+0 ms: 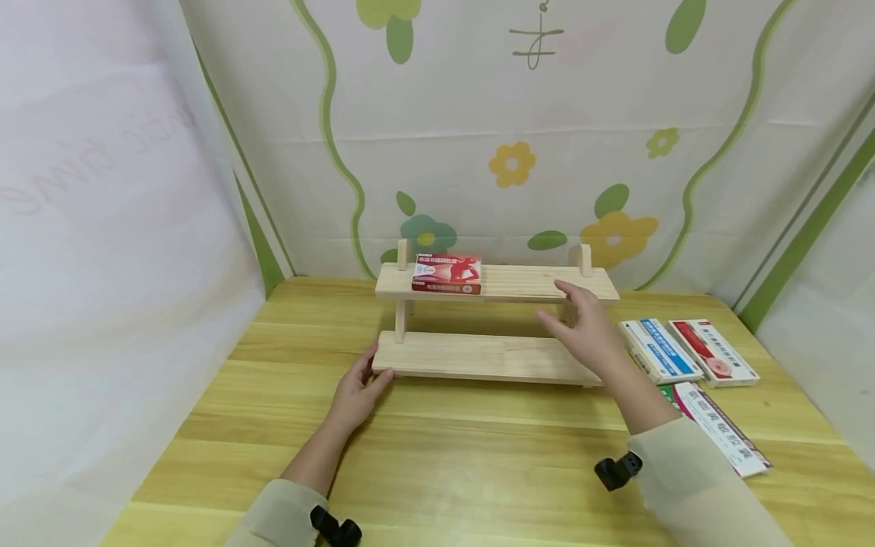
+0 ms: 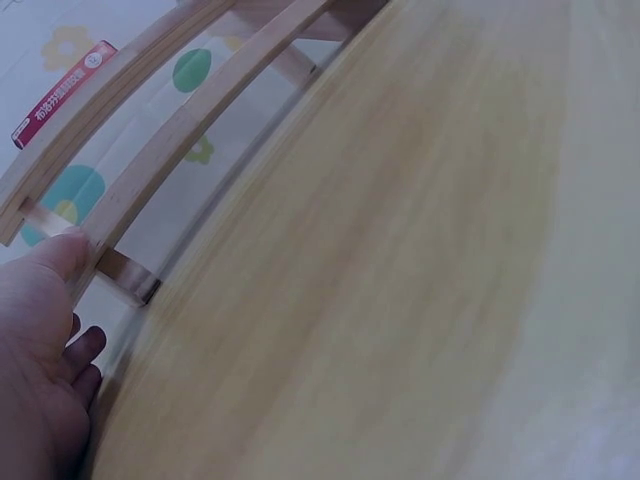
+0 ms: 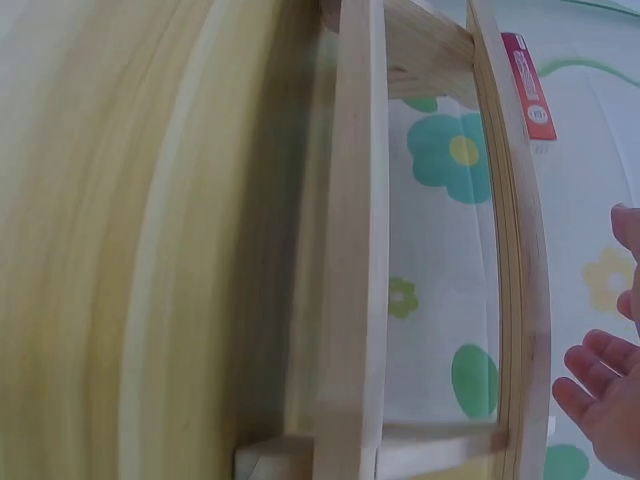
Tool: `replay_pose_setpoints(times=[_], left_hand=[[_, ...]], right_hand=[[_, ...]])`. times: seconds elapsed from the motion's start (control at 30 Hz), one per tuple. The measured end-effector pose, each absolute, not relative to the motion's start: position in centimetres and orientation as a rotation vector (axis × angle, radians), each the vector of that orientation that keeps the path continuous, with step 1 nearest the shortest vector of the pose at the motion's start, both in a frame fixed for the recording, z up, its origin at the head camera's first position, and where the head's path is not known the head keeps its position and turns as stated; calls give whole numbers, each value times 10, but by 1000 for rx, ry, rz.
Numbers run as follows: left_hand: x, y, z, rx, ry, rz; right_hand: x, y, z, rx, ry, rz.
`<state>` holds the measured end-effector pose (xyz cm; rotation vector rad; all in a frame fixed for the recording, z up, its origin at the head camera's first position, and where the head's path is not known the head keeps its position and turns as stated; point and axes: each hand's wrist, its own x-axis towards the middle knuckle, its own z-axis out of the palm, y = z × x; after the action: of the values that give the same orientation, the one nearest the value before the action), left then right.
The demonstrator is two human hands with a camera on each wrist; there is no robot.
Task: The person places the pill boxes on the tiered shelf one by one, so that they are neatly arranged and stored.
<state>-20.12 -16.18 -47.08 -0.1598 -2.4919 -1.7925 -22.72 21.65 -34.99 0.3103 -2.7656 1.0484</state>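
A two-tier wooden shelf [image 1: 451, 355] stands on the table. My left hand [image 1: 355, 395] grips the left end of its lower board, thumb at the front edge and fingers round the end; the left wrist view shows this hand [image 2: 40, 350] at the board's corner. On the left part of the upper board lies a red and white medicine box [image 1: 446, 274], whose red side [image 3: 528, 88] shows in the right wrist view. My right hand [image 1: 589, 333], fingers apart and holding nothing, is in front of the upper board's right part; whether it touches the shelf, I cannot tell.
Right of the shelf, a blue and white box [image 1: 660, 351] lies beside a red and white box [image 1: 714, 353]. Nearer the front is a flat white package [image 1: 721, 429] with green and magenta. Behind the wooden table [image 1: 465, 463] hangs a flowered cloth [image 1: 437, 99].
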Motion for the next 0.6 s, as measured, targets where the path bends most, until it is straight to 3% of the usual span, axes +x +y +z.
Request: replay_pose_setpoints(times=[0.6], left_hand=[[-203, -163, -475, -121, -2529, -1777]], right_hand=[[-172, 288, -371, 106, -2757, 875]])
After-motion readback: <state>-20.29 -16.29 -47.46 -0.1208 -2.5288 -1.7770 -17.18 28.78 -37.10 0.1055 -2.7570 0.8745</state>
